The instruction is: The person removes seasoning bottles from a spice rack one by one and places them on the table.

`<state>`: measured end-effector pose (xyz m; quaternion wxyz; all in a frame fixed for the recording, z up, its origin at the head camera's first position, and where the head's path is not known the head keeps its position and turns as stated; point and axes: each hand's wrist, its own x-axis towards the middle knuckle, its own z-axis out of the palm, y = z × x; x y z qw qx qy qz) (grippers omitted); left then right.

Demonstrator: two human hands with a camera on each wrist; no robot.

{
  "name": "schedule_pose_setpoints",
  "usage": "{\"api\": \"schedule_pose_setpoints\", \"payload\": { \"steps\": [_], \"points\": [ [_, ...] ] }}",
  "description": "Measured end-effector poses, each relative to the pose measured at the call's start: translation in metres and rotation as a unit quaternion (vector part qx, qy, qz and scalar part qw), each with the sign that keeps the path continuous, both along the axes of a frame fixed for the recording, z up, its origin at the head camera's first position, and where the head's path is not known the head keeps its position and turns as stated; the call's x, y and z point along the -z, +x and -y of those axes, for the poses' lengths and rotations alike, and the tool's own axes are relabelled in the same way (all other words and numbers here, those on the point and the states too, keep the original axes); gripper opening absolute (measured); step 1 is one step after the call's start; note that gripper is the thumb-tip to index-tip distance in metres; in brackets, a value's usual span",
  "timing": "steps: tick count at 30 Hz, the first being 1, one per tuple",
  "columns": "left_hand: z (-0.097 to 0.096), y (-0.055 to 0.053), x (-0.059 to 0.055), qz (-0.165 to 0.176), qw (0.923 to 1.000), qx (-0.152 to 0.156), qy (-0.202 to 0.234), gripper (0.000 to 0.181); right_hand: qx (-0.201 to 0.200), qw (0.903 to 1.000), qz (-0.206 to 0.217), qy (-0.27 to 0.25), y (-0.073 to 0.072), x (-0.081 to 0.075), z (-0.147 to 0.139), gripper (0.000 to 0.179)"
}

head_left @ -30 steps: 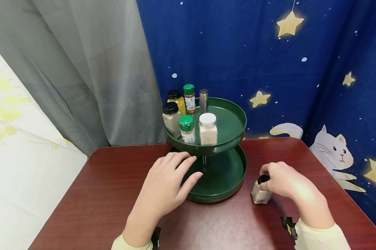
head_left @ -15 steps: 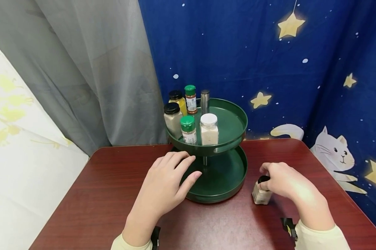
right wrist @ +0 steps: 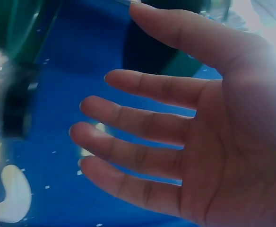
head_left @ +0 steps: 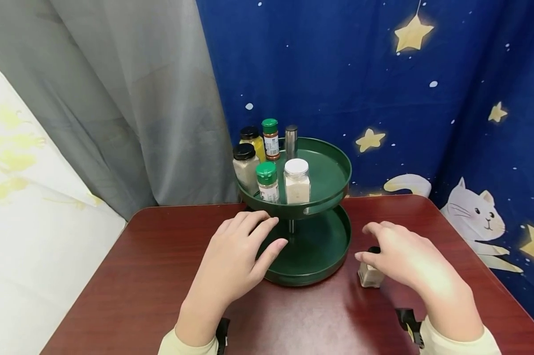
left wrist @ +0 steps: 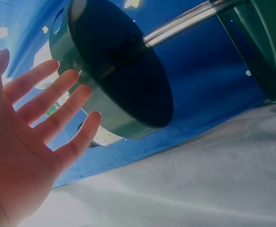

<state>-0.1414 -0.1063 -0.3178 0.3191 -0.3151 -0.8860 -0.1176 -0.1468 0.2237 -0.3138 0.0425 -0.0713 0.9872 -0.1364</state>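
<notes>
A small spice jar (head_left: 370, 277) with a black lid and pale contents stands on the table, right of a green two-tier turntable (head_left: 324, 172). Just above it hovers my right hand (head_left: 404, 256), thumb and fingers spread apart and holding nothing. In the right wrist view, the black lid (right wrist: 19, 101) shows at the left, apart from the fingertips. My left hand (head_left: 231, 256), fingers relaxed, is at the front left of the turntable. Seen from the left wrist, its fingers (left wrist: 64, 113) overlap the wall of the upper tier (left wrist: 109, 61).
On the upper tier stand a white-lidded jar (head_left: 297, 185), two green-capped shakers, including the front one (head_left: 267, 183), two black-lidded jars, including a pale one (head_left: 245, 167), and a silver cylinder (head_left: 291, 143). Curtains (head_left: 320, 74) hang behind the table (head_left: 160, 276).
My right hand has let go of the black-lidded spice jar, its fingers spreading and lifting slightly off the lid. The jar stays upright in place. My left hand has hardly moved.
</notes>
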Motion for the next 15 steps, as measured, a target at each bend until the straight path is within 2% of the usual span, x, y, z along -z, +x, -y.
{"api": "schedule_pose_setpoints", "payload": {
  "steps": [6,10,15],
  "points": [
    [0.005,0.0,0.0,0.0,1.0,-0.007,0.0,0.042,-0.001,0.9978,-0.066,-0.012,0.006,-0.02,0.015,0.065],
    [0.007,0.001,0.001,0.006,0.9998,-0.017,-0.001,0.042,-0.003,0.994,-0.102,-0.039,0.008,-0.032,0.025,0.06],
    [0.012,0.001,-0.001,0.002,0.9997,-0.023,0.003,0.043,-0.01,0.98,-0.173,-0.097,0.008,-0.044,0.038,0.048]
  ]
}}
